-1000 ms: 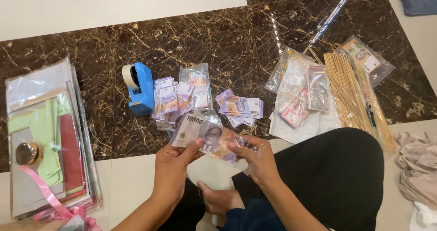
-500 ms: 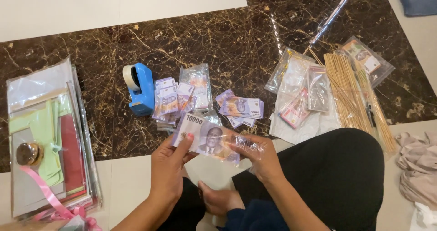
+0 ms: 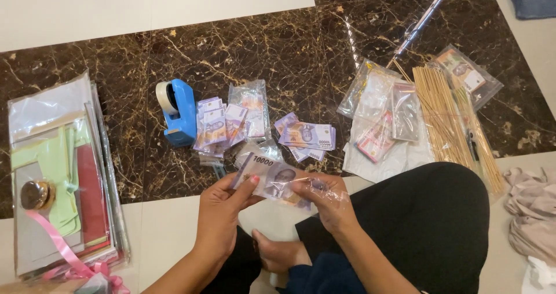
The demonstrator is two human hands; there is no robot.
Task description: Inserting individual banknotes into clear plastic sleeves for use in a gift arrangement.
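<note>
My left hand (image 3: 223, 213) and my right hand (image 3: 330, 198) hold a purple banknote (image 3: 272, 177) between them, low in the middle of the head view. The note sits partly inside a thin clear plastic sleeve (image 3: 324, 188) at its right end. My left thumb presses on the note's left edge. Just beyond it on the dark marble floor lie a pile of sleeved purple notes (image 3: 223, 123) and a small loose stack of notes (image 3: 307, 136).
A blue tape dispenser (image 3: 176, 111) stands left of the notes. Bundles of bamboo skewers (image 3: 449, 117) and clear bags of notes (image 3: 385, 117) lie at right. A packet of coloured paper (image 3: 61, 172) with pink ribbon (image 3: 63, 250) lies at left. My dark-clothed knee (image 3: 428, 224) fills the lower right.
Both hands have shifted the banknote slightly lower and to the right, and the clear sleeve now covers more of its right end.
</note>
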